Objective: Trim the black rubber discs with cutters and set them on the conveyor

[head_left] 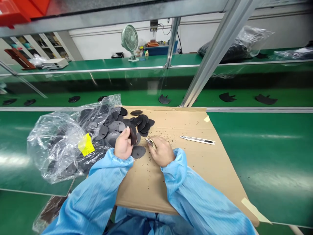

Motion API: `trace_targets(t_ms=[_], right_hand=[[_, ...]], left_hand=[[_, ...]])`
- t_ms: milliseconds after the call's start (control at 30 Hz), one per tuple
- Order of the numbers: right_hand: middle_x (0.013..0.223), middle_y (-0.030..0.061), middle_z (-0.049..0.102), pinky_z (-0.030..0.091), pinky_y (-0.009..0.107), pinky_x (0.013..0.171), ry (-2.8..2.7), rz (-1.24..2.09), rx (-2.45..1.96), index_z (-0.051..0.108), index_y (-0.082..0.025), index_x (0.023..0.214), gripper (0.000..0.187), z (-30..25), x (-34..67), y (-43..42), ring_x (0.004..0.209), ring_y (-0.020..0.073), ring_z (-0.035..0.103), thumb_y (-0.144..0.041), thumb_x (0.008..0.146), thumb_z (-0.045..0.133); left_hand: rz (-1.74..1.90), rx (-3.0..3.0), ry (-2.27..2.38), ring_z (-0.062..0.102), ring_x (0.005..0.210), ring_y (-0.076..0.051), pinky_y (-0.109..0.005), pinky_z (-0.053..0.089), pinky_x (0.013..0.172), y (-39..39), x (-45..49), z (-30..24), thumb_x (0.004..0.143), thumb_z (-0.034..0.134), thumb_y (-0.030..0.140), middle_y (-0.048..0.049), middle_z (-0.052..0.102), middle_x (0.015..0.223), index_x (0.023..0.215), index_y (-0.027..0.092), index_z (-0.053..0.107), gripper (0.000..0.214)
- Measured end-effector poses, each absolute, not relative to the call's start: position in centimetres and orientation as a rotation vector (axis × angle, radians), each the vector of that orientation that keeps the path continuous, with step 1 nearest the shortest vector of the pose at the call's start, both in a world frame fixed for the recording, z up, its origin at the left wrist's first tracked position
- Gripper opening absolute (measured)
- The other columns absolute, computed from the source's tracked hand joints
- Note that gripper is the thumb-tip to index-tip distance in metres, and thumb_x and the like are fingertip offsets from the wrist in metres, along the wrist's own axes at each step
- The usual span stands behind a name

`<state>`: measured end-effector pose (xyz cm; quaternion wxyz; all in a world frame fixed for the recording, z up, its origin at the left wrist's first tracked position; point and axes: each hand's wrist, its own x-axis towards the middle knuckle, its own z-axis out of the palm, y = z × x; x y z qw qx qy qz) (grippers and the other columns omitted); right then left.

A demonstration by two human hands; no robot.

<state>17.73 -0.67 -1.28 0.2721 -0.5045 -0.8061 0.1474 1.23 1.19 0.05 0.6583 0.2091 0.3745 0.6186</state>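
My left hand holds a black plastic disc upright above the cardboard sheet. My right hand grips a small metal cutting tool, its tip just right of the disc. Another black disc lies flat between my hands. A pile of black discs spills from a clear plastic bag on the left. Both arms wear light blue sleeves.
A metal utility knife lies on the cardboard to the right. Small dark trimmings dot the cardboard. Trimmed black parts rest on the green conveyor belt behind. A metal frame post slants up; a fan stands far back.
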Motion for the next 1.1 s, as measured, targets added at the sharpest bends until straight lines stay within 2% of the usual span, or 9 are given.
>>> trace_targets(t_ms=[133,267,533,667,800,967,1100], right_hand=[[0.094,0.0079,0.061,0.039,0.033,0.084,-2.272,0.432,-1.073,0.059,-0.018,0.096,0.016,-1.7,17.2,-0.6,0.089,0.0208,0.052,-0.020,0.085,0.047],[0.100,0.0071,0.061,0.038,0.034,0.085,-2.419,0.426,-0.880,0.058,-0.019,0.102,0.021,-2.1,16.3,-0.8,0.092,0.0207,0.049,-0.018,0.082,0.049],[0.089,0.0078,0.060,0.038,0.032,0.076,-2.592,0.322,-0.892,0.060,-0.017,0.096,0.020,-2.7,15.4,-1.0,0.082,0.0200,0.047,-0.016,0.079,0.049],[0.089,0.0073,0.061,0.038,0.032,0.075,-2.573,0.319,-0.853,0.059,-0.017,0.097,0.022,-2.8,15.6,-1.1,0.082,0.0197,0.047,-0.014,0.078,0.048],[0.087,0.0070,0.061,0.039,0.032,0.075,-2.518,0.356,-0.888,0.060,-0.018,0.095,0.023,-2.8,15.9,-1.1,0.081,0.0201,0.049,-0.013,0.075,0.050],[0.090,0.0064,0.062,0.042,0.032,0.080,-2.188,0.486,-0.983,0.058,-0.018,0.095,0.015,-2.0,16.5,-0.9,0.084,0.0187,0.053,-0.018,0.084,0.047],[0.089,0.0054,0.062,0.042,0.031,0.080,-2.138,0.511,-0.978,0.058,-0.019,0.093,0.013,-1.7,16.8,-0.8,0.084,0.0178,0.054,-0.018,0.085,0.048]], left_hand=[[1.313,0.272,0.603,0.038,0.049,-0.006,-0.020,0.034,0.047,1.6,-0.3,0.2,0.083,0.051,0.020,0.0001,0.045,0.066,0.078,0.014,0.054,0.008],[1.236,0.193,0.482,0.033,0.047,-0.005,-0.020,0.031,0.045,1.5,-0.6,0.1,0.079,0.045,0.014,-0.0007,0.041,0.067,0.080,0.013,0.056,0.011],[1.235,0.136,0.395,0.032,0.048,-0.005,-0.020,0.031,0.046,1.4,-0.4,-0.4,0.076,0.048,0.015,-0.0004,0.041,0.068,0.091,0.010,0.058,0.019],[1.253,0.191,0.410,0.031,0.047,-0.006,-0.019,0.030,0.046,1.6,-0.3,-0.6,0.078,0.048,0.012,0.0002,0.041,0.068,0.089,0.012,0.058,0.014],[1.269,0.258,0.435,0.032,0.048,-0.006,-0.019,0.030,0.046,1.6,-0.2,-0.6,0.082,0.050,0.016,0.0003,0.042,0.067,0.089,0.014,0.058,0.011],[1.283,0.370,0.527,0.031,0.047,-0.006,-0.019,0.028,0.045,1.4,0.2,-0.3,0.082,0.054,0.023,0.0013,0.040,0.065,0.091,0.016,0.058,0.012],[1.272,0.419,0.550,0.032,0.046,-0.007,-0.020,0.028,0.044,1.3,0.4,-0.1,0.081,0.056,0.023,0.0017,0.039,0.063,0.091,0.016,0.058,0.013]])
